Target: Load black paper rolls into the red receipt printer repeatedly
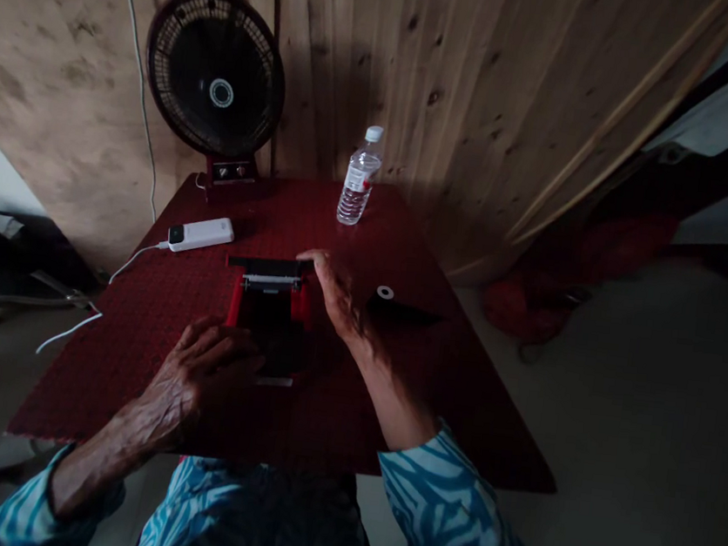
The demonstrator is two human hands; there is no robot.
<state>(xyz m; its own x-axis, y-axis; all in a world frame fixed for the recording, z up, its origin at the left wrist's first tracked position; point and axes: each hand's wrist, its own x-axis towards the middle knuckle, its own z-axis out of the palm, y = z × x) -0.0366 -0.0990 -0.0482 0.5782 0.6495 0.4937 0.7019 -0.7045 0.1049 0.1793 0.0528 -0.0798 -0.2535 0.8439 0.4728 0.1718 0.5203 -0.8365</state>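
Observation:
What looks like a small red typewriter (299,305) sits on the dark red table. A black roller (266,265) spans its back, with a silvery bar in front of it; its dark front part is hard to make out. Over its front left side my left hand (195,368) is bent, fingers close together and gripping the body; the fingertips are lost in shadow. My right hand (338,296) reaches to the roller's right end and holds it between thumb and fingers, some of which are hidden. Right of that hand lies a black roll with a white core (385,293).
A clear water bottle (355,186) stands at the table's back, by the wooden wall. A dark round fan (216,72) is at the back left. In front of it lies a white power bank (201,234) with a white cable (135,257) running off the left edge.

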